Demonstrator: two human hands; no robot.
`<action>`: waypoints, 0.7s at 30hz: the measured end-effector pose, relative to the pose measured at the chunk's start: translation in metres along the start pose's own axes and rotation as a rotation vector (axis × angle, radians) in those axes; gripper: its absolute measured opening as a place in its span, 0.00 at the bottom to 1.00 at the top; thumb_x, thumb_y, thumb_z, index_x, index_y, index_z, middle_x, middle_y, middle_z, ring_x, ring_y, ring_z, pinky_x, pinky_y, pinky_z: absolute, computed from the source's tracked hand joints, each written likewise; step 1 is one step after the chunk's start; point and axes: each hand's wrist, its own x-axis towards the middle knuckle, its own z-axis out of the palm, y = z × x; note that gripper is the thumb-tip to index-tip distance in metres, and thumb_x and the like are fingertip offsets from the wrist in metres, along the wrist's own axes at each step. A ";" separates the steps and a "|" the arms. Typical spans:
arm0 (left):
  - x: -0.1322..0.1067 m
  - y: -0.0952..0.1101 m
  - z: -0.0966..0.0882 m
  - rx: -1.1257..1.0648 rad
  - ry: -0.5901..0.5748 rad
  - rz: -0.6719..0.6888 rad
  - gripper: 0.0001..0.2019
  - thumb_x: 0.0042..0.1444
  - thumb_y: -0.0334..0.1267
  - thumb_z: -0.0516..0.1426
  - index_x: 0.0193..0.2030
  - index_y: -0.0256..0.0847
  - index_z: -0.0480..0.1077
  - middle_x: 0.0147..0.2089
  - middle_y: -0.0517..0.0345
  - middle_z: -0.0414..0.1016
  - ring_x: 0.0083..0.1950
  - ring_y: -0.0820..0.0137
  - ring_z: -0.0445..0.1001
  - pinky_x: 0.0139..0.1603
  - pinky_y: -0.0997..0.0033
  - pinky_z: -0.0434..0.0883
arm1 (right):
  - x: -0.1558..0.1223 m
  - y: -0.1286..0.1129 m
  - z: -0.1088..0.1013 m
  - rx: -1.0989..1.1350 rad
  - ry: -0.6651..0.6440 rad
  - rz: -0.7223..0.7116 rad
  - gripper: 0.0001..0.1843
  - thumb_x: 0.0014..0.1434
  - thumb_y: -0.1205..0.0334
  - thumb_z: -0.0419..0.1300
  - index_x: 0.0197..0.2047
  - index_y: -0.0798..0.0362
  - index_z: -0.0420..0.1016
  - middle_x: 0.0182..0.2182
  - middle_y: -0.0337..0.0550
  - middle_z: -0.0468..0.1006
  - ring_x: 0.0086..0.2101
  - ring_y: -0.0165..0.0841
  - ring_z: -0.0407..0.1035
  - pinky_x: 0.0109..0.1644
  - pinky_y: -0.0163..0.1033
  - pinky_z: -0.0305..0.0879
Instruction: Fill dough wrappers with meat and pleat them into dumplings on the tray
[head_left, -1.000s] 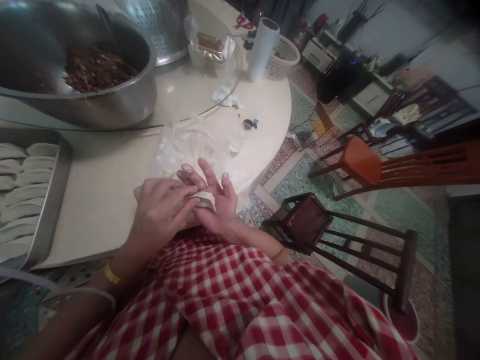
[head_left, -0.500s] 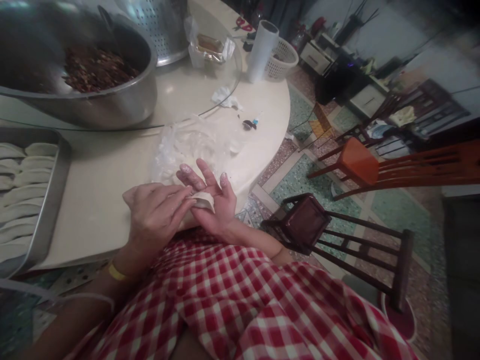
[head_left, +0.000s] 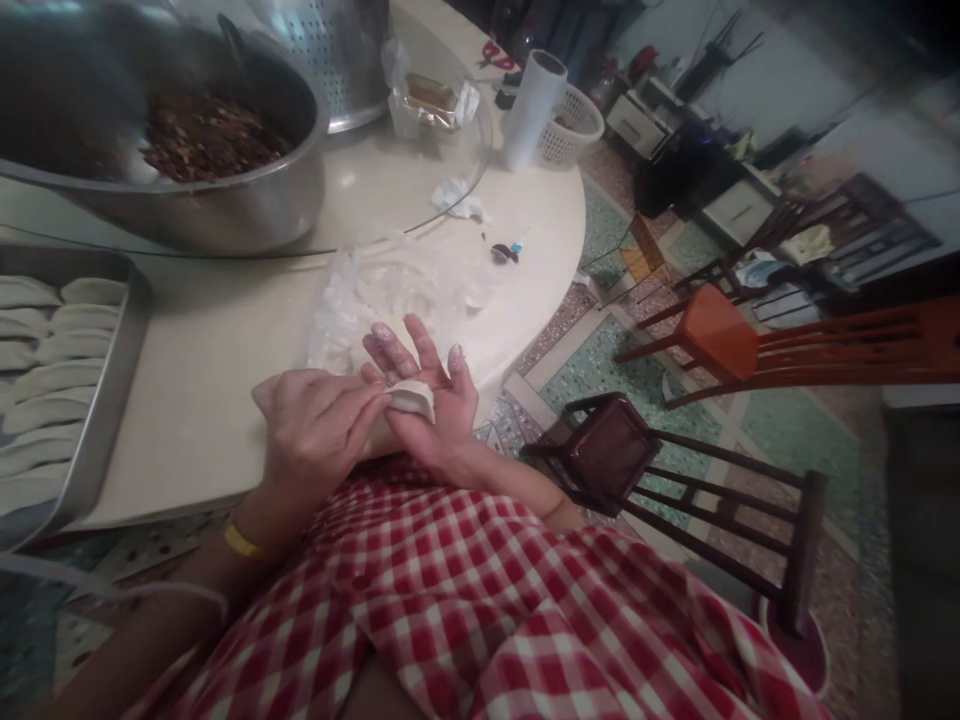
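Observation:
A pale half-moon dumpling (head_left: 412,399) is held between my two hands above the table edge. My left hand (head_left: 315,425) pinches its near-left end with thumb and fingertips closed. In the palm of my right hand (head_left: 454,410) the dumpling rests, with the thumb along its lower side. The other fingers of that hand are spread and dusted with white flour. Just behind the hands lies a clear plastic bag (head_left: 390,290) with whitish contents I cannot make out well. To the left, a metal tray (head_left: 124,350) carries rows of folded dumplings (head_left: 56,410).
A big steel bowl (head_left: 247,205) holds dark chopped filling (head_left: 217,140) and a utensil. Beyond stand a perforated metal pot (head_left: 337,70), a plastic-wrap roll (head_left: 534,110) and a white basket (head_left: 571,130). Chairs (head_left: 611,455) are on the right.
The view has shifted slightly, so the table things appear a little further right. Both hands keep their hold on the dumpling; its wrapper shows slightly more.

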 end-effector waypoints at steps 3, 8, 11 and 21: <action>-0.001 0.000 0.000 -0.022 -0.023 0.003 0.06 0.63 0.28 0.61 0.44 0.43 0.75 0.36 0.56 0.82 0.36 0.63 0.76 0.45 0.56 0.70 | 0.000 0.000 0.002 0.015 0.017 0.006 0.28 0.68 0.47 0.38 0.54 0.46 0.73 0.49 0.44 0.81 0.53 0.36 0.73 0.62 0.47 0.64; -0.002 -0.001 -0.004 0.014 -0.079 -0.061 0.18 0.66 0.37 0.61 0.62 0.44 0.69 0.45 0.52 0.82 0.42 0.60 0.77 0.48 0.54 0.71 | 0.000 0.000 0.005 0.029 0.031 0.037 0.27 0.69 0.50 0.37 0.53 0.47 0.75 0.46 0.43 0.82 0.51 0.36 0.74 0.63 0.46 0.63; 0.001 -0.001 -0.003 -0.079 -0.095 -0.064 0.19 0.66 0.37 0.61 0.63 0.44 0.69 0.50 0.51 0.81 0.48 0.60 0.76 0.51 0.55 0.72 | 0.002 0.003 0.003 0.002 -0.005 0.059 0.28 0.69 0.50 0.37 0.53 0.48 0.75 0.46 0.43 0.82 0.50 0.35 0.74 0.66 0.48 0.61; 0.002 -0.010 0.003 -0.212 -0.013 0.017 0.11 0.62 0.28 0.62 0.49 0.46 0.76 0.44 0.56 0.82 0.47 0.63 0.76 0.47 0.59 0.72 | 0.001 0.005 -0.003 -0.089 -0.050 0.162 0.27 0.71 0.50 0.38 0.55 0.45 0.75 0.48 0.39 0.82 0.50 0.32 0.74 0.63 0.42 0.65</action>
